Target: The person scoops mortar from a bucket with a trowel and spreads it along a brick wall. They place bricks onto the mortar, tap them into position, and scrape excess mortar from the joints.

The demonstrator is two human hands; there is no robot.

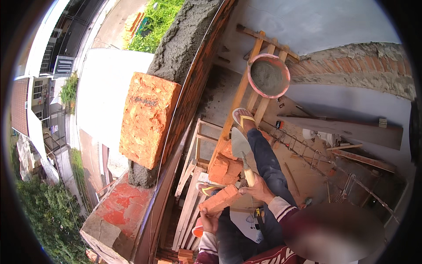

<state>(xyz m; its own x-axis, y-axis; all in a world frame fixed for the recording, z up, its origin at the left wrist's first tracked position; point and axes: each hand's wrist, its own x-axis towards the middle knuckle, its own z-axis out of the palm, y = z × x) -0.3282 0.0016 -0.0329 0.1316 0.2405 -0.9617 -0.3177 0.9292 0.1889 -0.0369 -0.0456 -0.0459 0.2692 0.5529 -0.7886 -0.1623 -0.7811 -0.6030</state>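
Note:
My left hand (pixel 209 222) grips one end of an orange brick (pixel 219 199), which is held tilted in front of my body. In my right hand (pixel 260 189) is a trowel, its handle in my fingers and its grey pointed blade (pixel 241 146) aimed away from me; this hand's fingertips are at the brick's other end. To the left, a single brick (pixel 147 121) lies on the wall top, over grey mortar. More wet mortar (pixel 182 44) is spread along the wall beyond it. A taut string (pixel 177 105) runs along the wall's inner edge.
A pink-rimmed bucket (pixel 288 81) of mortar stands on wooden planks (pixel 239 103), where one sandalled foot rests. Loose bricks (pixel 225 169) are piled by my feet. Timber pieces (pixel 187 207) lean near the wall. Outside the wall there is a drop towards buildings and trees (pixel 48 215).

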